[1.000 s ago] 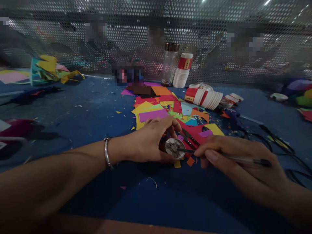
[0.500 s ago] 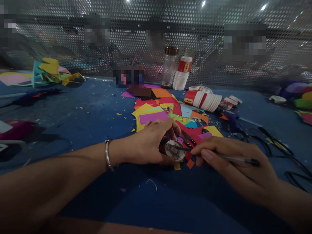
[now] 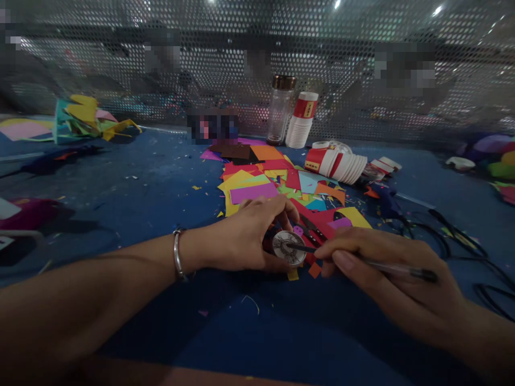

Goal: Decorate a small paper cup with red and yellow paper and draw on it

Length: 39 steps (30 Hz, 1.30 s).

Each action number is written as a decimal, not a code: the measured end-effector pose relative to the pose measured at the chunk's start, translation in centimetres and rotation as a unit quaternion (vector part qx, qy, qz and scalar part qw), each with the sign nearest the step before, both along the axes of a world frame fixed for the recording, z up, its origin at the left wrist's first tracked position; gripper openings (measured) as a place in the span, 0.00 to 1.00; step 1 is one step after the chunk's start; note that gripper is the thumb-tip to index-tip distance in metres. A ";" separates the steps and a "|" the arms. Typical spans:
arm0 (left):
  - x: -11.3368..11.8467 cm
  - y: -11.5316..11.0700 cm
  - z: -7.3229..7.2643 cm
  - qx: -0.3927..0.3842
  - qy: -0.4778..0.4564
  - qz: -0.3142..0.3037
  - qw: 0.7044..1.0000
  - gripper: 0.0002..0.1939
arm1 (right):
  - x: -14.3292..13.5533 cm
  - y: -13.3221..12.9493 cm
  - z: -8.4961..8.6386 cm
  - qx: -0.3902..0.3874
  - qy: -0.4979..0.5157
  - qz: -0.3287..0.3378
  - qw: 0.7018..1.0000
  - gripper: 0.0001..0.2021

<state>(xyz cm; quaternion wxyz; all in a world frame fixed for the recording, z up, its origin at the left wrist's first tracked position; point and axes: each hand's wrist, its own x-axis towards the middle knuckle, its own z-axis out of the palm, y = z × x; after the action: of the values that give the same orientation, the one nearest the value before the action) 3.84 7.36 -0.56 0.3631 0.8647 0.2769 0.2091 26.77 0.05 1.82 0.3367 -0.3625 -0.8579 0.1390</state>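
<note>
My left hand (image 3: 251,233), a silver bracelet at its wrist, is wrapped round a small cup whose round white end (image 3: 288,248) faces me. Dark lines radiate around a ring drawn on that end. Between the thumb and fingers of my right hand (image 3: 386,273) is a pen (image 3: 398,269), its tip on the white disc. Just behind the cup lie scissors (image 3: 314,229) with dark blades, on red paper. Sheets and scraps of coloured paper (image 3: 253,192) spread out beyond my left hand.
A clear bottle (image 3: 280,112) and a stack of paper cups (image 3: 301,120) stand near the perforated screen. More cups (image 3: 338,164) lie on their side. At right are a blue glue gun (image 3: 382,199) and black cable (image 3: 483,257); a teal cup of paper (image 3: 62,120) is far left.
The pen in my right hand has tilted slightly and its tip has shifted a little across the disc. My left hand holds the cup in nearly the same place.
</note>
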 end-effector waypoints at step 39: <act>0.0 -0.1 -0.5 -0.006 -0.008 0.014 1.000 0.29 | 0.0 -0.1 -0.2 0.022 -0.013 -0.010 1.000 0.11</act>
<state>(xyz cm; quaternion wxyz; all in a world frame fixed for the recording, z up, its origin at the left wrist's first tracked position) 3.81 7.22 -1.02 0.3677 0.8566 0.2876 0.2197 26.77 -0.01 1.66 0.3344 -0.3659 -0.8612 0.1121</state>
